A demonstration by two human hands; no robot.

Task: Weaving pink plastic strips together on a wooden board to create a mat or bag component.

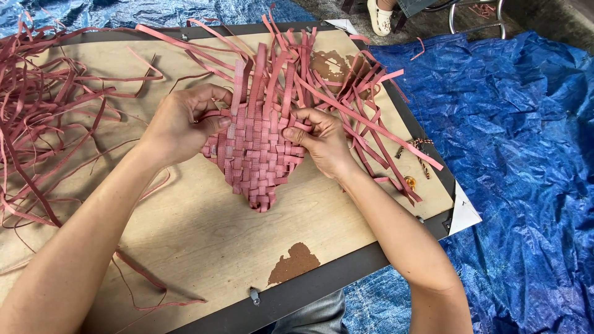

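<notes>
- Our fingertips hide among the strips — loose ends run off frame.
- Left hand (pixel 179 124) and right hand (pixel 322 141) pinch a pink woven mat (pixel 255 158) — a checkered, pointed patch on a wooden board (pixel 210 235).

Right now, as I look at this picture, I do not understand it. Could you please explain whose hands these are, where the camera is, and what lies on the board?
There is no machine here. A person wears a camera on the head, so the one picture looks down at that person's own two bare hands.

The left hand and the right hand both grip a woven piece made of flat pink strips, one hand at each side. The piece narrows to a point toward the person. Loose strip ends stick out from its far edge.

It rests on a wooden board with a dark frame. A heap of loose pink strips lies at the left. A blue tarp covers the floor around the board. At the top edge, another person's white shoe shows.
</notes>
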